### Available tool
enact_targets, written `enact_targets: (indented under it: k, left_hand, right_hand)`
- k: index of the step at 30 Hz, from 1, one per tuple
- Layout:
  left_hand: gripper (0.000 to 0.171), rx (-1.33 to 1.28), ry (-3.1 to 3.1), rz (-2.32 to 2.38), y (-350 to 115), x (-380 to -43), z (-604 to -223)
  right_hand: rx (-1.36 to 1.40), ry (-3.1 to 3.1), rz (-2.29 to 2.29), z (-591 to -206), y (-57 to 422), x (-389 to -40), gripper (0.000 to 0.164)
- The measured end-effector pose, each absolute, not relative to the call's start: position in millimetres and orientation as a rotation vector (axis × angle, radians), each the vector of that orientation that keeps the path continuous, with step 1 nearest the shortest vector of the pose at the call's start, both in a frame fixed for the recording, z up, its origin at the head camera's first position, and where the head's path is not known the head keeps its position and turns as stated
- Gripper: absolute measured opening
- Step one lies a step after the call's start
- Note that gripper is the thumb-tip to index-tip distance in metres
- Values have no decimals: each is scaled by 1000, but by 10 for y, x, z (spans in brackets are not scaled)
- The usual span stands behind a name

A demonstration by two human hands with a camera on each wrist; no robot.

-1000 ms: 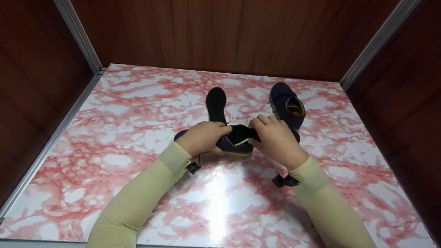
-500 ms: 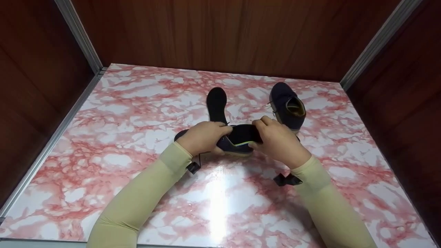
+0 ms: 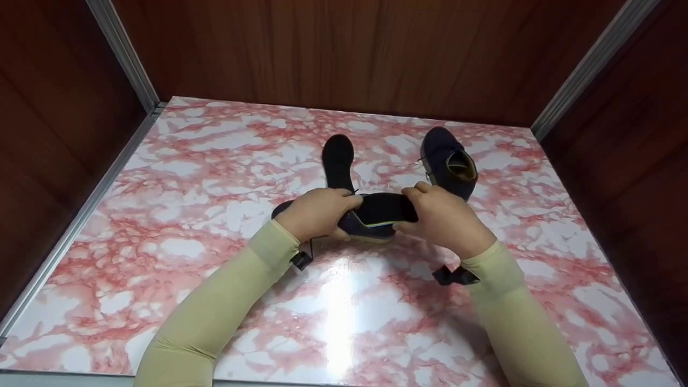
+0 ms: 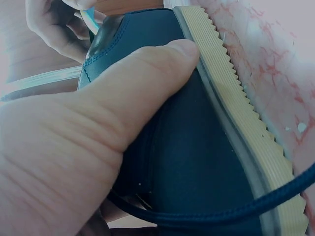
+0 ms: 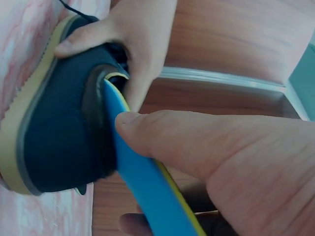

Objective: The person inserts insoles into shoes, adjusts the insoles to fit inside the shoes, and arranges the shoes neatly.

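A dark navy shoe (image 3: 367,230) with a tan serrated sole rests on its sole on the table, its heel toward the right. My left hand (image 3: 316,216) grips it around the laced front, thumb pressed on the side near the sole in the left wrist view. An insole (image 5: 140,182), black on top with a blue underside and yellow edge, sticks out of the shoe's opening over the heel. My right hand (image 3: 445,219) pinches its outer part between thumb and fingers. The insole's other end is hidden inside the shoe.
Another black insole (image 3: 337,158) lies flat behind the shoe, its near end hidden by my left hand. A second navy shoe (image 3: 443,161) stands at the back right. Wood-look panels (image 3: 344,54) wall in the red-and-white marbled table (image 3: 215,161).
My right hand has moved to the right with the insole, and more of its black top shows outside the shoe. My left hand and the shoe have stayed in place.
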State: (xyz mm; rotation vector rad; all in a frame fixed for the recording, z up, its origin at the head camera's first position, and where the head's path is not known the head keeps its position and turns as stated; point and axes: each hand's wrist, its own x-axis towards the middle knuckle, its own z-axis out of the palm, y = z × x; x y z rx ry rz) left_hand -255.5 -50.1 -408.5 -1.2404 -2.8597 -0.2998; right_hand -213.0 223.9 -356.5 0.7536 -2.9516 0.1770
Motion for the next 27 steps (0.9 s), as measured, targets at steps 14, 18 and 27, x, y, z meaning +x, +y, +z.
enact_targets:
  k: [14,18,27]
  left_hand:
    - [60,-1252,-2852,-241,-483,-2545,-4090]
    - [60,-1250,-2856,-240,-477,-2555,-4086]
    - [59,-1240,-2876,-245,-489,-2566,-4085]
  right_hand:
    - [833,-2765,219,-3561,2228,-2096,52]
    - [868,-2720,211,-3561,2226,-2105,49]
    - [925,-2628,155,-3634,2153,-2132,44]
